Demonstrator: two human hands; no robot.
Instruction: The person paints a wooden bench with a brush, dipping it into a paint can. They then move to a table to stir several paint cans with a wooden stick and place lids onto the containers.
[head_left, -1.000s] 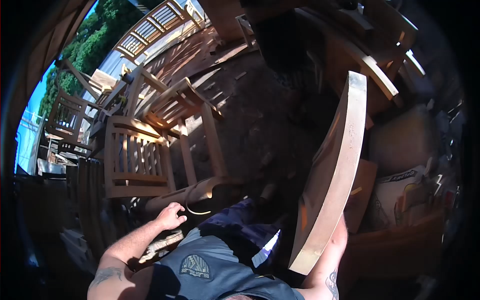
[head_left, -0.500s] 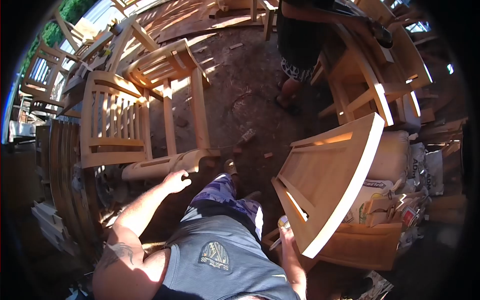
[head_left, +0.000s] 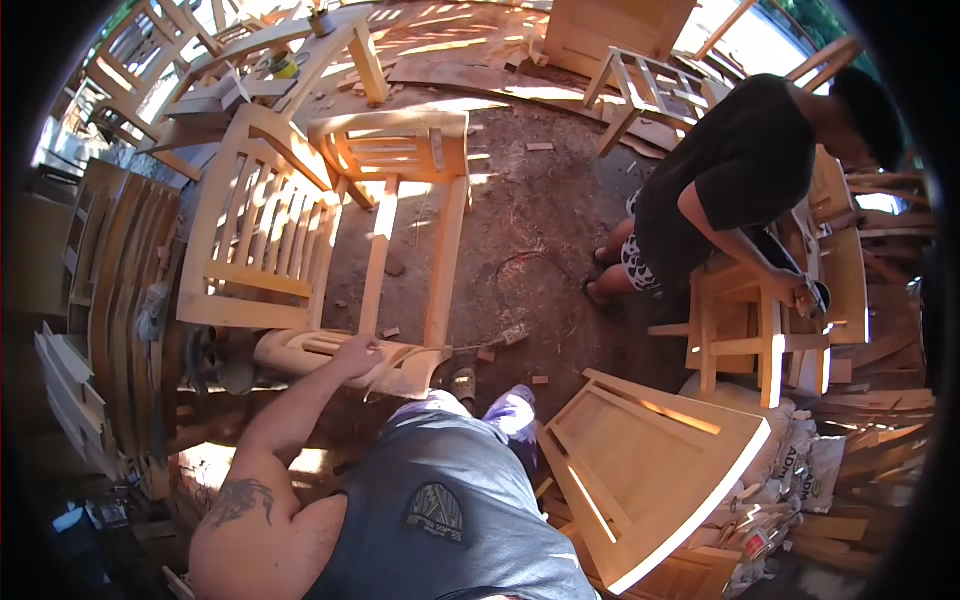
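Note:
My left hand [head_left: 358,356] is on the curved, slatted wooden end panel [head_left: 405,368] of a chair-like frame, its back turned up and its fingers loosely spread. The frame's slatted side [head_left: 265,235] stands beyond the hand, and two long rails run away from the panel to another slatted end [head_left: 395,145]. A thin cord or strip lies by the hand. My right hand is hidden. On my right side, a curved wooden panel [head_left: 650,460] leans with a bright sunlit edge.
A person in a black shirt [head_left: 740,170] bends over wooden furniture [head_left: 740,320] at the right. Stacked curved boards [head_left: 130,300] stand at the left. White sacks [head_left: 815,470] and offcuts lie at lower right. A small wooden frame [head_left: 650,95] stands ahead.
The view has turned right. My left hand has come down onto the curved end panel. My right hand, earlier holding a small round object beside the leaning panel, has gone out of sight.

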